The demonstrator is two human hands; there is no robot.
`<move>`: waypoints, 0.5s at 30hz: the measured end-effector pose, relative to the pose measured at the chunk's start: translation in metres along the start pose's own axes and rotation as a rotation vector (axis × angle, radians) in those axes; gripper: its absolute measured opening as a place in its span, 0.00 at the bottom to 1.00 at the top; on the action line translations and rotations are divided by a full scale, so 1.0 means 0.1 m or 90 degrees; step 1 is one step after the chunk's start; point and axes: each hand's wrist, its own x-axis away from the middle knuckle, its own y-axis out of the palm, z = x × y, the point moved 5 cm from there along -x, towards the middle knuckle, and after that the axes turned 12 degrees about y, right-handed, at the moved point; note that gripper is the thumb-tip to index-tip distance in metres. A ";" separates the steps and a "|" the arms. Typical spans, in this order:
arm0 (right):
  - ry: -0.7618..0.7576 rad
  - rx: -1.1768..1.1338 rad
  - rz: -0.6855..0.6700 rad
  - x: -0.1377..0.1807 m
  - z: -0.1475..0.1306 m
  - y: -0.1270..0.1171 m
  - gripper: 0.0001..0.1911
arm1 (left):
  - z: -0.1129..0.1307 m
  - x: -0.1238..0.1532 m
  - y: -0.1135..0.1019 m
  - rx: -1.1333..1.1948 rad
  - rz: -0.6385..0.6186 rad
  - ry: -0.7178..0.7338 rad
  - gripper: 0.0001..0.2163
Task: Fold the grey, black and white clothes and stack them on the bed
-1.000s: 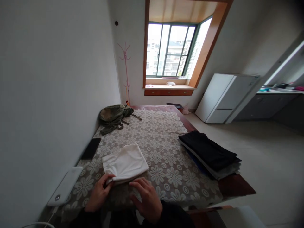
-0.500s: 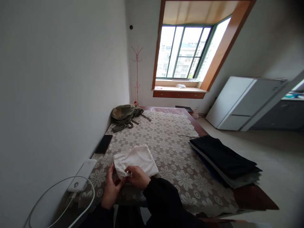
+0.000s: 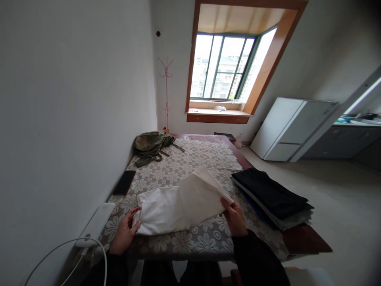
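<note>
While stretching a white cloth (image 3: 163, 210) across the lower middle of the frame, seen in the head view, pinching its right corner in the right hand (image 3: 235, 217), with fingers narrow on the fabric. Touching its left edge with the left hand (image 3: 125, 232), at the lower left, with thumb and fingers parted a little. Cannot tell about any firm grip there. Lying fairly flat toward the left, rising toward the right into 1 broad flap, with a peak just below the center of the frame. Below it, see a flowered tablecloth (image 3: 205, 155), spread over a dark red table (image 3: 306, 240). At the right, apart from the right hand, see 1 folded stack (image 3: 270, 194), with black on top and gray and blue beneath. At the left, near the wall (image 3: 74, 99), see 1 dark flat rectangle (image 3: 124, 182), then 1 long white device (image 3: 95, 222), lower, with a white cable (image 3: 105, 262) curving toward the lower left corner. Left of center, see 1 green backpack (image 3: 153, 145) with loose straps. Farther up, see a pink coat rack (image 3: 167, 87), a window (image 3: 226, 67) and, at the right, a white refrigerator (image 3: 279, 129). Wearing black sleeves (image 3: 258, 254) on 2 arms.
</note>
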 end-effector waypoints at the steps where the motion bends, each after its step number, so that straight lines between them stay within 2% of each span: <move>1: 0.001 0.062 0.049 0.01 0.07 -0.27 0.22 | -0.02 -0.01 -0.02 -0.010 -0.013 -0.001 0.26; 4: 0.057 0.300 0.111 0.02 0.33 -0.87 0.21 | -0.09 -0.08 -0.04 -0.053 -0.042 -0.006 0.28; 7: 0.037 0.483 0.104 -0.04 0.41 -1.10 0.21 | -0.14 -0.23 -0.02 -0.124 -0.047 -0.011 0.29; 9: -0.043 0.564 0.113 -0.15 0.31 -1.08 0.24 | -0.16 -0.38 0.02 -0.198 -0.054 -0.017 0.28; 11: -0.139 0.631 0.126 -0.30 0.15 -0.94 0.28 | -0.16 -0.56 0.05 -0.295 -0.061 -0.013 0.27; 15: -0.266 0.788 0.041 -0.66 -0.07 -0.42 0.25 | -0.07 -0.90 0.13 -0.460 -0.061 0.067 0.23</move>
